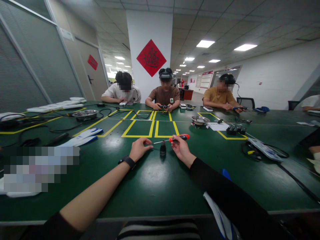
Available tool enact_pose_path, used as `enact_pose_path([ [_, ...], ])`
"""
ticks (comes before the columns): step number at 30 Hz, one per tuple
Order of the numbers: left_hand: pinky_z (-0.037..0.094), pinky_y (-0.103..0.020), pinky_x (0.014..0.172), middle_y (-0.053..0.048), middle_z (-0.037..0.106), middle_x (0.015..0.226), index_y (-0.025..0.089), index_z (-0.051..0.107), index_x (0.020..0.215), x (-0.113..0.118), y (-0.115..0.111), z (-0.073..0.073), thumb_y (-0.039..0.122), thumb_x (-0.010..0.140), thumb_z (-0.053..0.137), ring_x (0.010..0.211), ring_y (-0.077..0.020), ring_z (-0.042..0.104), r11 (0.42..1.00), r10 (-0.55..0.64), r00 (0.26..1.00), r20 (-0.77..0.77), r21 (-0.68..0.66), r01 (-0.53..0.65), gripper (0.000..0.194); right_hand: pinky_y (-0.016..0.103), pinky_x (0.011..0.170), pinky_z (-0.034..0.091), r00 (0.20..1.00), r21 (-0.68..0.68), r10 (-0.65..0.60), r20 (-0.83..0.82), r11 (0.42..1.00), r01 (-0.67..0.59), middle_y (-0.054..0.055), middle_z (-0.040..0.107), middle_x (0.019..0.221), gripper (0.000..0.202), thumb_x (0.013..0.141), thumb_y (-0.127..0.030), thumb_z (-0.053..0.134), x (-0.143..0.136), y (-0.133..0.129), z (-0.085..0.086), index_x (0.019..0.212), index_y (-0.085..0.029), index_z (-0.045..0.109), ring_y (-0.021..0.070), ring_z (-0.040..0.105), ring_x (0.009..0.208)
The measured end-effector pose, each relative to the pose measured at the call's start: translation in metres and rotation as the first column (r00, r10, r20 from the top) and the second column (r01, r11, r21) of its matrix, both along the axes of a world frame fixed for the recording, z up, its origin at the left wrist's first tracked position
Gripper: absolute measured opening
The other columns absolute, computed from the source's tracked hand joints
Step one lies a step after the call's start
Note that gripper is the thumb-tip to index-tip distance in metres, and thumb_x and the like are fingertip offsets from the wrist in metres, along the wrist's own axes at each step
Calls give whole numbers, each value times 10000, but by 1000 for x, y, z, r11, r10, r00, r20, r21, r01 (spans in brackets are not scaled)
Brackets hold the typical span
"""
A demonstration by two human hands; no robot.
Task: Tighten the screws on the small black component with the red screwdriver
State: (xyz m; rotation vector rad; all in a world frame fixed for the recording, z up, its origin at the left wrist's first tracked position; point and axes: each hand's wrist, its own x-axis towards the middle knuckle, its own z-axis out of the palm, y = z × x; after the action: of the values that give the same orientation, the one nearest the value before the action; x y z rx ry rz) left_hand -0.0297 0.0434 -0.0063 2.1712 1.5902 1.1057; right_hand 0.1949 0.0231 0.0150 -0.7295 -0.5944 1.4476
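My right hand (181,149) grips a screwdriver (185,136) by its red and black handle, with the metal shaft pointing left. My left hand (140,148) has its thumb and fingers pinched together right at the shaft's tip. Whatever sits in that pinch, if anything, is too small to make out. Between both hands a small black tapered part (162,150) stands upright on the green table (152,200), just below the shaft. Neither hand grips this part.
White-and-blue gloves (83,137) lie at left, and another glove (217,213) hangs at the near edge by my right forearm. Metal bowls (85,115) (200,120), black parts (236,130) and cables (275,151) lie about. Three people sit across the table.
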Motion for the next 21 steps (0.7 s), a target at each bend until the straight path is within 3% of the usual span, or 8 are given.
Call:
enact_pose_path([
  [21,425,-274,691,-32,671,795,195,673,799,2,-3,1,378,754,559,742,-180,587,1000,11,1000,-7,-3,-11,220,173,450,454,999,16,-18,-29,1000,18,-12,617,616,171,665,-189,669,1,1,0,797,-159,564,72,532,471],
])
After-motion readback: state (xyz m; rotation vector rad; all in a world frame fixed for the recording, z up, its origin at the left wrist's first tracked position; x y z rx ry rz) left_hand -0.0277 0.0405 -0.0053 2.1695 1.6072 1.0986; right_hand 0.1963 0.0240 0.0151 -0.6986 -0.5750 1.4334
